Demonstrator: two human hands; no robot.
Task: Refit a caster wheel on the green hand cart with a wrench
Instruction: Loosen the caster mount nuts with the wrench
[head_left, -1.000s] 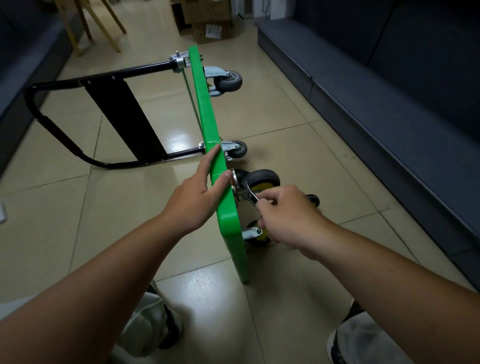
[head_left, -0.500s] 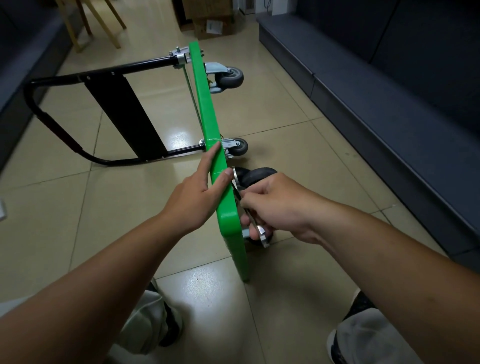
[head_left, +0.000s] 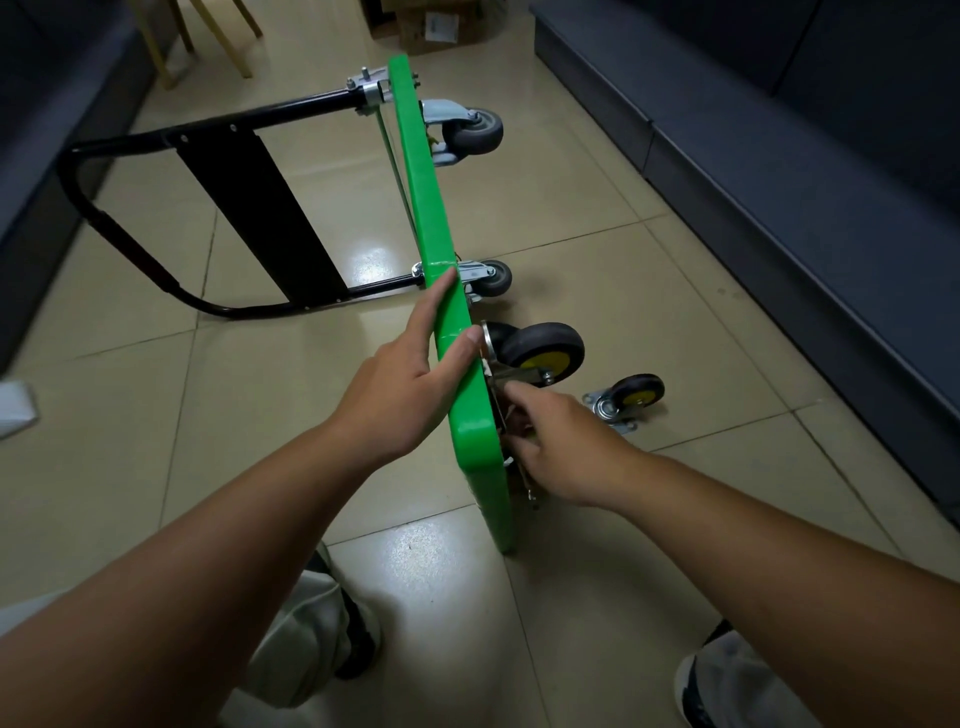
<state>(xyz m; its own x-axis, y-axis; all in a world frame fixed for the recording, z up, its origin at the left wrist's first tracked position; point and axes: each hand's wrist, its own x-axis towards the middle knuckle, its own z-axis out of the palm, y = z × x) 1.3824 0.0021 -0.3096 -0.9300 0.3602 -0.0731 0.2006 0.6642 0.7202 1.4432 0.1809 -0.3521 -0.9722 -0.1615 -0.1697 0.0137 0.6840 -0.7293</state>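
The green hand cart (head_left: 421, 197) stands on its side edge on the tiled floor, its black handle (head_left: 156, 218) folded out to the left. My left hand (head_left: 410, 379) holds the deck's upper edge, fingers stretched along it and thumb over the top. A black caster with a yellow hub (head_left: 545, 348) sits against the underside. Just below it my right hand (head_left: 561, 447) grips a metal wrench (head_left: 530, 493) close to the deck; only the wrench's lower end shows under the hand.
A loose caster with a yellow hub (head_left: 631, 397) lies on the floor right of my right hand. Two grey casters (head_left: 475, 130) (head_left: 493, 278) sit further along the cart. A dark bench (head_left: 779, 182) runs along the right; cardboard boxes (head_left: 436, 26) and wooden legs (head_left: 208, 36) stand behind.
My right hand has swung the wrench downward, from beside the yellow-hub caster to below it against the deck. The loose caster on the floor has come into sight. My left hand has stayed put.
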